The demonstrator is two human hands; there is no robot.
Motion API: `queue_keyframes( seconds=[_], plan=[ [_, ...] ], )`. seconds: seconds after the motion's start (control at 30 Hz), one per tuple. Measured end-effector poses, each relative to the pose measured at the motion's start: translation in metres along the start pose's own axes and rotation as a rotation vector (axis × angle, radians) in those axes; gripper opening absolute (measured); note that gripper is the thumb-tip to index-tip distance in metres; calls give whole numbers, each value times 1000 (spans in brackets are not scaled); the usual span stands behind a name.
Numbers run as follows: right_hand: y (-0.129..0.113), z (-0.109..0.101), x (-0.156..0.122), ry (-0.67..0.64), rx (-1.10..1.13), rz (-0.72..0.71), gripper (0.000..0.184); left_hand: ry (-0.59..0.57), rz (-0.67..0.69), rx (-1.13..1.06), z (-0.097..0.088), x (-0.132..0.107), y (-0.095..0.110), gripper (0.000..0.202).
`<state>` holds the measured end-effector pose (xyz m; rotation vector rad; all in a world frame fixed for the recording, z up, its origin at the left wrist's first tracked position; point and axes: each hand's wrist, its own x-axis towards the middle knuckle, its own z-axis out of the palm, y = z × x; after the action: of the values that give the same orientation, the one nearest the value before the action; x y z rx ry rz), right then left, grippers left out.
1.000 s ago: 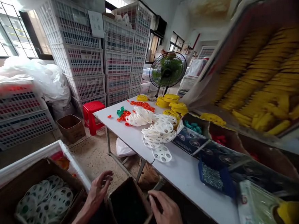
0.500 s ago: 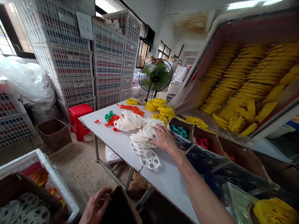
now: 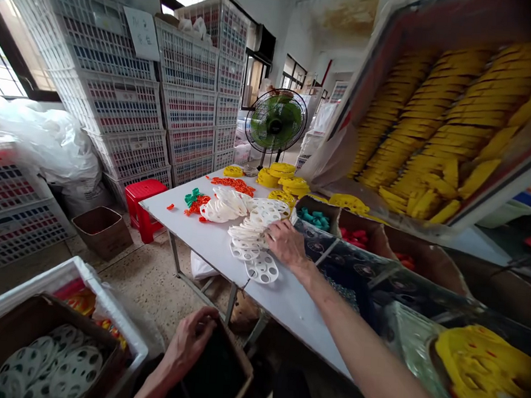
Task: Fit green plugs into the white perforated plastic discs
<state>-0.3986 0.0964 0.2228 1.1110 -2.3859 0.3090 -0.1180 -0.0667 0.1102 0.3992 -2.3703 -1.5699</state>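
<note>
Left hand [image 3: 194, 345]: lower centre of frame, fingers curled over the rim of a dark cardboard box [image 3: 217, 371].
Right hand [image 3: 285, 243]: centre, fingers spread flat on the white perforated discs [image 3: 253, 237], gripping nothing.
Technique: we lift one disc at a time.
Worktop [image 3: 208, 237]: white, with yellow parts [image 3: 285, 179] behind.
Room: stacked crates [image 3: 131, 105] upper left.

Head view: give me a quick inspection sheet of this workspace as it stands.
Surface: white table, bare near its front corner.
Job's things: white perforated discs in an overlapping row; dark cardboard box below.
Clutter: yellow discs, orange pieces, compartment boxes.
Hands: right hand on the white discs; left hand on the box rim.
Cables: nothing seen.
Surroundings: stacked crates, fan, red stool.
</note>
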Motion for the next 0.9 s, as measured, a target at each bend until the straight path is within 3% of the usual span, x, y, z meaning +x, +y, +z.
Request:
queue_keyframes(
  seconds=[0.1,0.2,0.33,0.47,0.53,0.57,0.63,0.73,0.9],
  plan=[
    [-13,5,-32,-58,79,-19,27,-25,1,0,12,-4,-7,26],
    [-23,14,-57,-143,192,-50,50,-48,16,34,19,-9,-13,23],
    [-25,22,-69,-134,262,-22,60,-4,74,61,14,4,-1,24],
    [-24,24,-75,-93,307,-16,49,195,294,162,3,59,32,30],
    [-24,22,-73,-25,311,20,37,214,338,208,3,96,49,39],
    [-25,21,-68,18,299,41,34,208,310,196,3,115,56,46],
    [-26,17,-53,84,253,54,37,227,126,107,7,149,66,57],
    [-27,11,-19,57,185,-10,53,236,32,66,13,186,65,56],
    [-25,16,14,-79,179,-177,66,197,-15,10,11,202,42,55]
  ],
)
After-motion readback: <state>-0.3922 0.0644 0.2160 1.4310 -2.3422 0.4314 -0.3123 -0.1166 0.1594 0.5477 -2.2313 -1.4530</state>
